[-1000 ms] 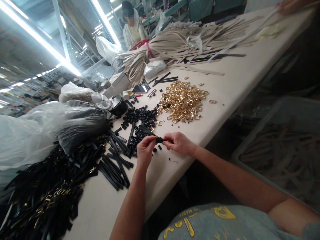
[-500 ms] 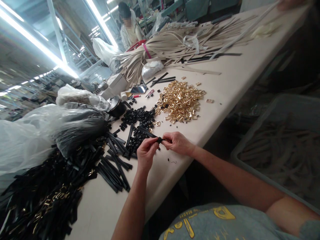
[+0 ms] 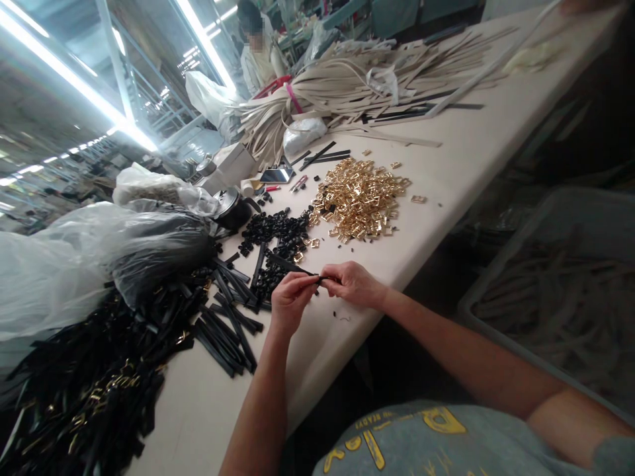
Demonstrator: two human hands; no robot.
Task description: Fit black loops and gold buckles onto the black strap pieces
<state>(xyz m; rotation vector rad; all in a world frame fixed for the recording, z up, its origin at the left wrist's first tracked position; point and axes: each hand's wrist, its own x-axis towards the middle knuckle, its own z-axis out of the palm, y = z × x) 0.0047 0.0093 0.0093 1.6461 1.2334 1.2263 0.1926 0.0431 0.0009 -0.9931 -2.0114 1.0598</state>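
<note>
My left hand (image 3: pixel 289 301) and my right hand (image 3: pixel 352 283) meet above the near edge of the cream table (image 3: pixel 461 158). Both pinch a narrow black strap (image 3: pixel 292 266) that runs back and left from my fingertips. A small black part sits between the fingertips and is mostly hidden. Just behind my hands lies a heap of small black loops (image 3: pixel 278 233). A pile of gold buckles (image 3: pixel 360 198) sits further back and to the right.
Black straps (image 3: pixel 149 344) are heaped at the left under clear plastic bags (image 3: pixel 84 258). Cream straps (image 3: pixel 357 86) lie bundled at the far end, where another person (image 3: pixel 258 46) works. A grey bin (image 3: pixel 560 277) stands at the right below the table.
My hands have drawn closer together and the small black part between them shows less. The view has shifted slightly.
</note>
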